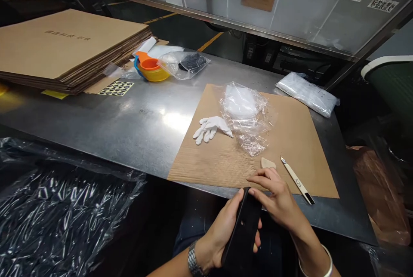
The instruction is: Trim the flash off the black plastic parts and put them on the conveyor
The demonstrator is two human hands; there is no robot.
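A long, flat black piece [244, 229] with a small hole in its face is tilted upright below the table's front edge. My left hand [229, 221] is wrapped round it, thumb along the near side and fingertips showing at the right. At its top end is my right hand [274, 191], whose thumb tip touches or nearly touches the corner. The right index finger reaches over the top, apart from the thumb. Just beyond the right fingers, a small beige pad [267, 163] lies on the cardboard sheet [297, 139]. A cream-handled craft knife [297, 180] marked A26 rests to the right.
On the cardboard lie a white glove [213, 128] and crumpled clear plastic bags [245, 109]. A wrapped white bundle [307, 93] sits at the back right. Stacked cardboard [74, 49], a sticker sheet [116, 88] and orange-yellow cups [153, 70] stand left. Black plastic sheeting [64, 208] covers the lower left.
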